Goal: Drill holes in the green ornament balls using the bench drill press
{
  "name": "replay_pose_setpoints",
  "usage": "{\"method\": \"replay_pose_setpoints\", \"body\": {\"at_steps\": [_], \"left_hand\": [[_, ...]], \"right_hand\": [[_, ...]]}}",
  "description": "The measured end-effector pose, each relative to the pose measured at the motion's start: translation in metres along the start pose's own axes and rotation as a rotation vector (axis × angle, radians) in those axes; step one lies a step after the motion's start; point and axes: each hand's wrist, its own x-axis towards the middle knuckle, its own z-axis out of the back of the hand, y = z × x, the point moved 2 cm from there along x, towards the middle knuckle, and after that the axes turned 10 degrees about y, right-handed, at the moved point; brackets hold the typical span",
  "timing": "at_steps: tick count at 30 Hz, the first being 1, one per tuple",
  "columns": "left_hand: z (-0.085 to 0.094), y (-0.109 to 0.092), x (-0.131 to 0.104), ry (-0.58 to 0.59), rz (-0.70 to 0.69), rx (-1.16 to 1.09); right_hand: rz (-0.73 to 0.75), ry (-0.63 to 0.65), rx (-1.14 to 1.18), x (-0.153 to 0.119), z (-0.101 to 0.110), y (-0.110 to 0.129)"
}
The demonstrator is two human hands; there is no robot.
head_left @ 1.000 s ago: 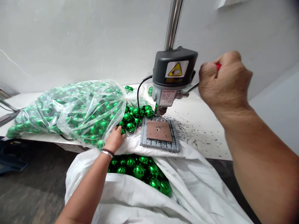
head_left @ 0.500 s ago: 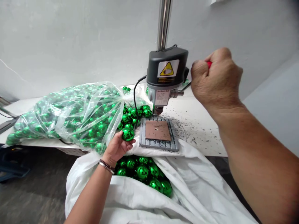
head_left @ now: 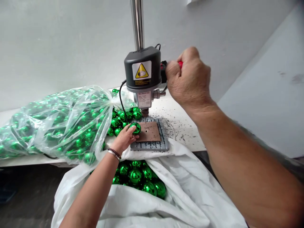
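My left hand [head_left: 125,138] holds a shiny green ball [head_left: 135,128] between thumb and fingers, over the left part of a brown board [head_left: 152,134] with a small hole. The board lies on the grey slotted base [head_left: 163,146] of a small bench drill [head_left: 142,71]. The drill's bit points down just above the board, and the ball is to its left. My right hand [head_left: 190,79] is closed around the red-tipped lever at the drill's right side; most of the grip is hidden by the fingers.
A clear plastic bag [head_left: 66,126] full of green balls lies on the white table [head_left: 187,136] at left. Dark shavings are scattered right of the base. In front, a white sack [head_left: 147,209] holds more green balls. A steel column [head_left: 137,25] rises behind the drill.
My left hand has brought the green ball rightward from beside the base to over the board. My right hand still grips the lever. The whole view has shifted, with the drill now further left.
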Motion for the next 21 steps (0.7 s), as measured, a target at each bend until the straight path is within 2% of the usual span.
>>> {"method": "replay_pose_setpoints", "body": {"at_steps": [6,16,19,21], "left_hand": [[-0.023,-0.004,0.020,-0.020,0.026,0.307],[-0.030,-0.001,0.023,0.012,0.017,0.499],[-0.034,-0.004,0.022,0.003,0.002,0.739],[-0.037,-0.006,0.020,-0.023,-0.065,0.938]], "right_hand": [[0.036,-0.019,0.024,0.001,0.001,-0.002],[0.066,-0.022,-0.006,0.003,0.001,-0.003],[0.068,-0.010,-0.020,0.003,0.000,-0.003],[0.064,-0.005,-0.028,0.002,0.000,-0.002]]}}
